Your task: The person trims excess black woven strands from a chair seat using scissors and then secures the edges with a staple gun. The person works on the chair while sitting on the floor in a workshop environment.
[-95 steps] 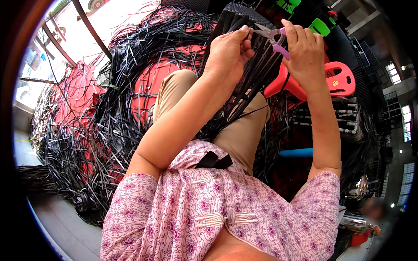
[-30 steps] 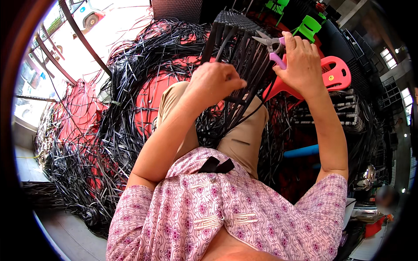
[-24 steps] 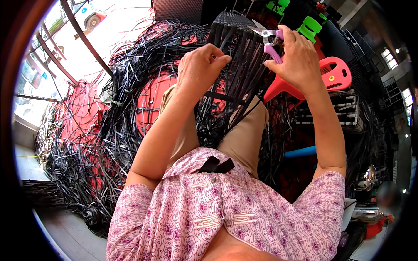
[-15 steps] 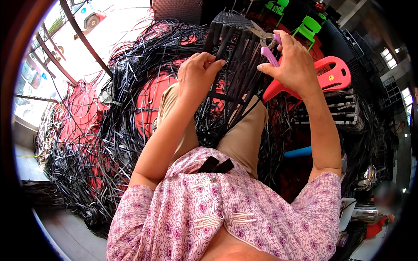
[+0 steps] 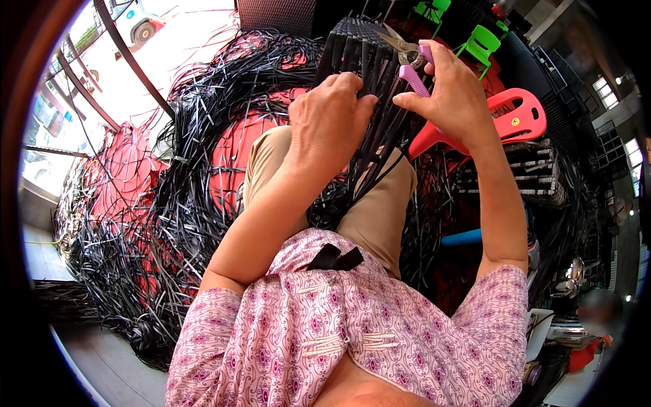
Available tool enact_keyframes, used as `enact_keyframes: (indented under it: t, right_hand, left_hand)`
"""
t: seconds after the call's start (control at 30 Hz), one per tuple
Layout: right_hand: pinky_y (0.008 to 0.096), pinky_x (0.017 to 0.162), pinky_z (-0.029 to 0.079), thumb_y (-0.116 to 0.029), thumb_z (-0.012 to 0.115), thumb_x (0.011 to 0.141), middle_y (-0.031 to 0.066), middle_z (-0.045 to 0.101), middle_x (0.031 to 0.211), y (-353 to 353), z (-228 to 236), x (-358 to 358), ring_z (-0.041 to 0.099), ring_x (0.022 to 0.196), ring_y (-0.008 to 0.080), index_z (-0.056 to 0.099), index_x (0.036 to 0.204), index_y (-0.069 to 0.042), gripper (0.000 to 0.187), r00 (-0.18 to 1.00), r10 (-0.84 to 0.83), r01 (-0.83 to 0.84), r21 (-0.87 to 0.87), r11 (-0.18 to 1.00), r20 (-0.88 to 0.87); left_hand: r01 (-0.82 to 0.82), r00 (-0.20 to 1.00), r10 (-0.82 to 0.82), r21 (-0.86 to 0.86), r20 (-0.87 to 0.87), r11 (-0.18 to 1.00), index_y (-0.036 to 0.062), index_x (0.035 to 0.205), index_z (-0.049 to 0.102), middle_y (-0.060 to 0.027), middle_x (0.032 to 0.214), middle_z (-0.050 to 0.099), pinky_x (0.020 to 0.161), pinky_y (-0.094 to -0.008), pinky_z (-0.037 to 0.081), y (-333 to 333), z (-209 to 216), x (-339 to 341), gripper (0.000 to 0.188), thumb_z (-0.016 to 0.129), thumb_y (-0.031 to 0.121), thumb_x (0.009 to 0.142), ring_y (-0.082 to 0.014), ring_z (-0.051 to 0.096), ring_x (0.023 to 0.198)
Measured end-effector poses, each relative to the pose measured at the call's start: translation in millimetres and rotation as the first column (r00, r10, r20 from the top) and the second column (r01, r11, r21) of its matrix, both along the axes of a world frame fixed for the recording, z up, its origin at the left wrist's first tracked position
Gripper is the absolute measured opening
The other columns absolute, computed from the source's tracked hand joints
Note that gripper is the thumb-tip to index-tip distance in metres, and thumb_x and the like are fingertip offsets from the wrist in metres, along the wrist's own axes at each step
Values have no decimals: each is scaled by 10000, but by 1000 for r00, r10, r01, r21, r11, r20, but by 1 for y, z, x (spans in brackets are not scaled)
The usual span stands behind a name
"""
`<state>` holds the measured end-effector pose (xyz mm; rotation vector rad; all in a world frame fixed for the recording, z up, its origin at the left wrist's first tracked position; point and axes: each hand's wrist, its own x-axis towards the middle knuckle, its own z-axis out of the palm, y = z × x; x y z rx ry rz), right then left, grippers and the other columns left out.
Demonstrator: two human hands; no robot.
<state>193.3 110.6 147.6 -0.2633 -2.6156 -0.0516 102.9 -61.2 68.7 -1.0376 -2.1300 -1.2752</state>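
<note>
A black woven piece [image 5: 359, 30] stands before my knees, with loose flat strips [image 5: 369, 132] hanging from its near side. My left hand [image 5: 329, 125] is over these strips, fingers curled and thumb toward the right. What lies between its fingertips is hidden. My right hand [image 5: 454, 98] grips a pair of pruning shears [image 5: 414, 81] with purple handles. Their metal blades are spread apart and lie close to the woven piece's upper right edge. The handles sit between my thumb and fingers.
Tangled black strips [image 5: 230, 78] cover much of the red floor on the left. At the right are a red plastic chair [image 5: 525, 125] and a black woven stack [image 5: 536, 173]. Green chairs [image 5: 480, 44] stand farther back. A blue bar [image 5: 462, 237] lies beside my right forearm.
My left hand has moved right across the hanging strips and turned its back more toward me. The shears and my right hand have shifted slightly left and up.
</note>
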Motion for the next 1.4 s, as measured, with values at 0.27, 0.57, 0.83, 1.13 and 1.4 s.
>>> enact_keyframes:
  t: [0.27, 0.57, 0.83, 1.13, 1.4]
  right_hand:
    - [403, 857, 451, -328, 820, 701, 107, 624, 1023, 21, -7, -19, 610, 967, 291, 524, 1258, -38, 694, 997, 39, -62, 420, 905, 63]
    - [370, 812, 421, -201, 818, 666, 56, 576, 973, 18, -19, -28, 567, 926, 218, 533, 1228, -54, 647, 1000, -22, 23, 627, 779, -8]
    - [371, 772, 398, -198, 814, 669, 51, 554, 952, 19, -19, -30, 547, 907, 216, 532, 1233, -40, 650, 999, 18, 16, 609, 793, -50]
    - [361, 766, 392, -154, 792, 656, 49, 543, 918, 24, -13, -50, 540, 878, 213, 530, 1235, -30, 647, 989, 132, -50, 685, 727, -68]
    - [351, 703, 459, -149, 787, 656, 73, 598, 843, 39, -6, -64, 612, 779, 226, 535, 1127, 4, 555, 985, 156, -168, 670, 723, 78]
  left_hand:
    - [453, 737, -496, 208, 460, 867, -6, 951, 674, -20, 700, 624, 560, -261, 450, 51, -29, -10, 283, 745, 257, 874, -87, 569, 626]
    - [89, 353, -620, 634, 701, 768, 26, 1057, 629, -10, 901, 621, 630, -217, 462, 48, -40, -29, 477, 727, 463, 891, -69, 560, 701]
    - [23, 377, -702, 751, 605, 660, 24, 852, 658, -26, 784, 653, 575, -234, 453, 55, -34, -50, 242, 708, 253, 913, -77, 566, 612]
    - [23, 328, -785, 826, 526, 563, 20, 880, 700, -28, 763, 678, 561, -217, 444, 47, -14, -50, 142, 707, 157, 914, -65, 562, 594]
    - [48, 313, -800, 833, 512, 552, 4, 998, 703, -23, 788, 683, 560, -186, 460, 45, -12, -55, 145, 696, 136, 938, -48, 575, 611]
